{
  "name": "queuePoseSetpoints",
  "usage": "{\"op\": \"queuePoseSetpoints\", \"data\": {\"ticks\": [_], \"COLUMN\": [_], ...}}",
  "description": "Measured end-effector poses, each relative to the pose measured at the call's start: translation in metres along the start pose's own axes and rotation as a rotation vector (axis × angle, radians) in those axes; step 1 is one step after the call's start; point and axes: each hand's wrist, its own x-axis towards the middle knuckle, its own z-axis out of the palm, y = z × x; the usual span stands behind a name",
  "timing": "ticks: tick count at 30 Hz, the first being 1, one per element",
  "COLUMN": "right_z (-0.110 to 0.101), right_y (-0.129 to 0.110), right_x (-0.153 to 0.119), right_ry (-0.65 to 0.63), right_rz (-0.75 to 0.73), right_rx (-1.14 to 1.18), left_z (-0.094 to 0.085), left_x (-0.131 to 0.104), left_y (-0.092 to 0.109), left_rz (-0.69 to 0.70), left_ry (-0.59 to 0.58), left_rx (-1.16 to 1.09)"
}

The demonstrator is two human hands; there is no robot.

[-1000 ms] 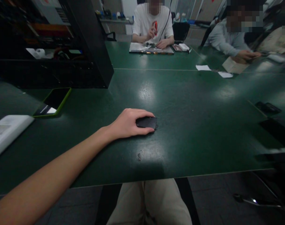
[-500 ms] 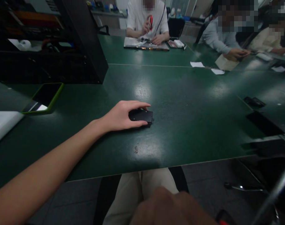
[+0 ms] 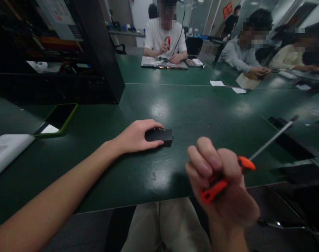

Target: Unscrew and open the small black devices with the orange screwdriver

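Observation:
My left hand (image 3: pixel 138 138) rests on the green table, its thumb and fingers closed around a small black rectangular box (image 3: pixel 161 135). A small tab sticks out at the box's right end. Raised above the table's front edge, my right hand (image 3: pixel 219 178) is wrapped around the orange and black handle of a screwdriver (image 3: pixel 247 163). Its metal shaft points up and to the right, away from the box. The box's left part is hidden under my left palm.
A phone in a green case (image 3: pixel 58 119) and a white box (image 3: pixel 9 150) lie at the left, before a black shelf (image 3: pixel 104 52). Across the green table (image 3: pixel 191 101) sits a person (image 3: pixel 166 40) holding a red screwdriver. Dark items (image 3: pixel 293 143) lie at the right.
My right hand has risen from the bottom edge into view, bringing the screwdriver above the table's edge. My left hand still holds the black box. The view has tilted slightly upward.

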Motion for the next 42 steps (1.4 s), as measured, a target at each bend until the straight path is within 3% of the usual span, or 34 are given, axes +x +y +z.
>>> {"op": "queuePoseSetpoints", "data": {"ticks": [3, 6, 10, 12, 16, 20, 23, 31, 36, 42], "right_z": [-0.024, -0.045, -0.066, -0.078, -0.108, -0.132, -0.141, -0.137, -0.130, -0.137], "right_y": [-0.001, 0.001, 0.017, 0.028, 0.042, 0.038, 0.031, 0.030, 0.032, 0.033], "right_x": [0.054, 0.103, 0.152, 0.165, 0.168, 0.162, 0.164, 0.165, 0.161, 0.163], "right_ry": [0.066, 0.042, -0.205, -0.330, -0.458, -0.635, -0.689, -0.787, -0.813, -0.748], "right_rz": [0.061, 0.039, 0.052, 0.003, -0.148, -0.141, -0.097, 0.067, 0.043, 0.023], "right_rx": [0.016, -0.166, -0.487, -0.800, -1.305, -1.462, -1.531, -1.601, -1.563, -1.620], "left_z": [0.007, 0.008, -0.001, -0.007, -0.010, -0.007, -0.007, -0.010, -0.008, -0.007], "left_x": [0.001, 0.001, -0.001, -0.002, -0.005, -0.007, -0.006, -0.004, -0.004, -0.003], "left_y": [0.009, 0.012, 0.006, 0.001, -0.005, -0.010, -0.013, -0.017, -0.015, -0.012], "left_rz": [-0.067, -0.049, 0.036, 0.070, 0.046, -0.027, -0.082, -0.153, -0.165, -0.154], "left_ry": [0.079, 0.066, -0.012, -0.082, -0.164, -0.147, -0.114, -0.048, -0.025, 0.006], "left_rx": [0.057, 0.029, -0.079, -0.111, -0.114, -0.078, -0.093, -0.146, -0.135, -0.129]}}
